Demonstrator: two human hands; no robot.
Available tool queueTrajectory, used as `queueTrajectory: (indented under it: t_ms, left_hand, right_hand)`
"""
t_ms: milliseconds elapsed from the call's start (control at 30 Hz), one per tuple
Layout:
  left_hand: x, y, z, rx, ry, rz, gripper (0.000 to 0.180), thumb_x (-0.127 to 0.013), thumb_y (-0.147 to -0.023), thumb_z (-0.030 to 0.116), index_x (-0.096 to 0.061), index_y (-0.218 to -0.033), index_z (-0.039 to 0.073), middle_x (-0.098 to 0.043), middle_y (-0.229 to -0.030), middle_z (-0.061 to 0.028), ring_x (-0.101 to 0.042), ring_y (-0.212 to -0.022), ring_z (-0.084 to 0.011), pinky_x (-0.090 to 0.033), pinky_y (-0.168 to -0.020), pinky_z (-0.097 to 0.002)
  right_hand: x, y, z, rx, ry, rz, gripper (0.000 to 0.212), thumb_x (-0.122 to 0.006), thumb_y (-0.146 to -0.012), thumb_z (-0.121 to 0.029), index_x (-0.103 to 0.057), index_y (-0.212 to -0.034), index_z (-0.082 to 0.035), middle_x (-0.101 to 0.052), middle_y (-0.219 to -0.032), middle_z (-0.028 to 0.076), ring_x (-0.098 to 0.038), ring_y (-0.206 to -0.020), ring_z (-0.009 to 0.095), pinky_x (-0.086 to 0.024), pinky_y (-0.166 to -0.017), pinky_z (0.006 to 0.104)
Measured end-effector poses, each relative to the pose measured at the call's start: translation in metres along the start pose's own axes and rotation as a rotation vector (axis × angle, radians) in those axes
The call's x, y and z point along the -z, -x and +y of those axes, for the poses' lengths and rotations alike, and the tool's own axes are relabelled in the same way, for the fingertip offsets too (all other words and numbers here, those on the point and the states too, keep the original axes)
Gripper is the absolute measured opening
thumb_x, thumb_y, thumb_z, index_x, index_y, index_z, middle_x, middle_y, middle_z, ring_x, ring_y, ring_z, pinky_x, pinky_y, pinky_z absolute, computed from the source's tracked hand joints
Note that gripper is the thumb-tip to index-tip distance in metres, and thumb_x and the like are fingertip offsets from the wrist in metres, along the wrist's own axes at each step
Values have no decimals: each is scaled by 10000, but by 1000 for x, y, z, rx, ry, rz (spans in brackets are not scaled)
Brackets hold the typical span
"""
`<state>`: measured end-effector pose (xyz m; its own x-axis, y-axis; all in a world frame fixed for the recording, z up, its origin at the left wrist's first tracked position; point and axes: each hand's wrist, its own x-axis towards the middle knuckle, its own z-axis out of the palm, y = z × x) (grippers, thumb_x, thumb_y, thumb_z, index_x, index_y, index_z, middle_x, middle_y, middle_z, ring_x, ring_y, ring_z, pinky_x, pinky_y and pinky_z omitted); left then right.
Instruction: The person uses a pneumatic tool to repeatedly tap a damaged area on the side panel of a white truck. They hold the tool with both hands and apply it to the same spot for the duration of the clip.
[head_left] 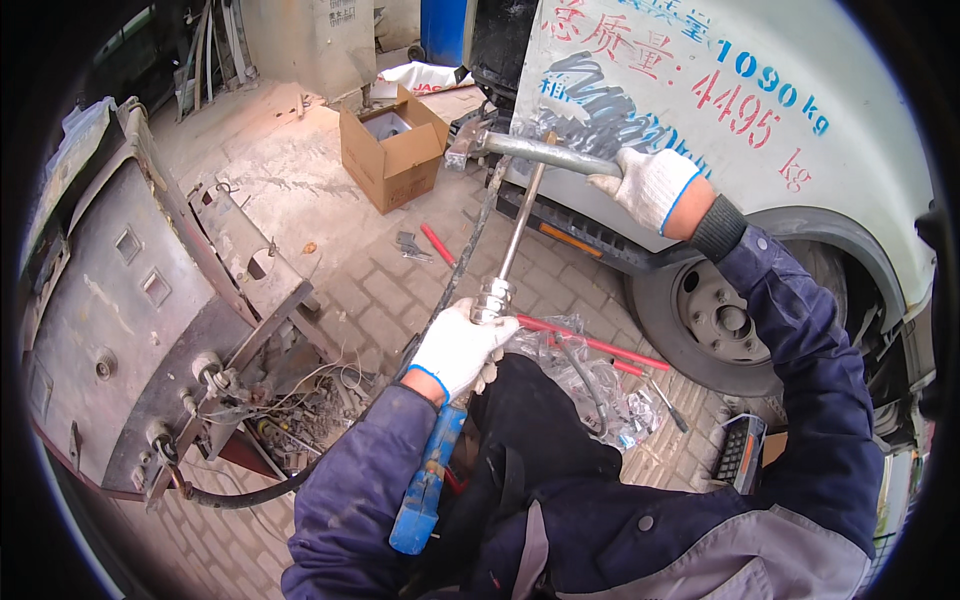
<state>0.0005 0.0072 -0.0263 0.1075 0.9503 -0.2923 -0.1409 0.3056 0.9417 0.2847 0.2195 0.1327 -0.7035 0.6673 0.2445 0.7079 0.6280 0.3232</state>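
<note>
the floor of grey brick pavers [375, 290], dusty toward the back, carries an open cardboard box [412, 182], small grey metal pieces [410, 245], red bars [600, 345], crumpled clear plastic [628, 412], a dark-handled tool [673, 408], a black-and-orange device [738, 450] (its kind is hard to tell) and a truck wheel [715, 320].

Gray paving bricks [360, 290] laid in staggered rows cover the floor of a cluttered work area, giving way toward the back to a pale, dusty patch of ground [275, 170]. A beige upright surface [305, 50], either a wall or a large cabinet, stands at the rear beside a bright blue panel [443, 30], with long, thin strips [236, 40] leaning upright to its left. A white vehicle [810, 150] with painted lettering and a gray-hubbed wheel [715, 315] lines the right side; a weathered metal structure [110, 290] fills the left. Bright, pale light falls across the scene.
</note>
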Motion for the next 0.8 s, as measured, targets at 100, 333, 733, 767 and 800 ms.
queueTrajectory:
  t_ms: [100, 333, 733, 767, 800]
  left_hand:
    - [0, 0, 1, 6, -2, 7, 317, -820, -1030, 254, -608, -1152, 52, -649, -733, -31, -612, -460, -133, -476, -384, -304]
    - [-2, 3, 0, 10, 4, 28, 261, -806, -1025, 155, -646, -1174, 13, -677, -716, -46, -631, -464, -149, -486, -421, -296]
    - [-2, 4, 3, 15, 36, 24, 251, -810, -1024, 162, -651, -1164, 26, -695, -731, -55, -630, -457, -156, -479, -417, -297]
    - [-2, 4, 3, 15, 54, 20, 251, -810, -1025, 163, -650, -1164, 28, -695, -732, -54, -630, -456, -156, -479, -418, -296]
    - [-1, 4, 3, 18, 33, 23, 273, -819, -1022, 188, -640, -1168, 42, -681, -727, -47, -620, -452, -150, -474, -405, -301]
  right_hand:
    - [2, 2, -8, 1, 4, 40, 633, -595, -1126, -550, -734, -941, 39, -651, -636, 256, -698, -606, 456, -572, -609, 527]
    - [11, 3, -14, -38, 33, -1, 628, -593, -1122, -556, -726, -918, 23, -670, -663, 248, -716, -639, 442, -573, -624, 531]
    - [13, 11, -12, -79, 57, 152, 625, -628, -1099, -582, -731, -923, 9, -692, -682, 235, -732, -647, 428, -585, -608, 509]
    - [15, 13, -12, -44, 26, 110, 614, -631, -1099, -575, -732, -925, 5, -688, -680, 232, -731, -645, 427, -585, -607, 508]
    - [18, 12, -11, -55, 57, 116, 590, -630, -1103, -566, -746, -965, -5, -682, -664, 215, -733, -640, 415, -584, -606, 508]
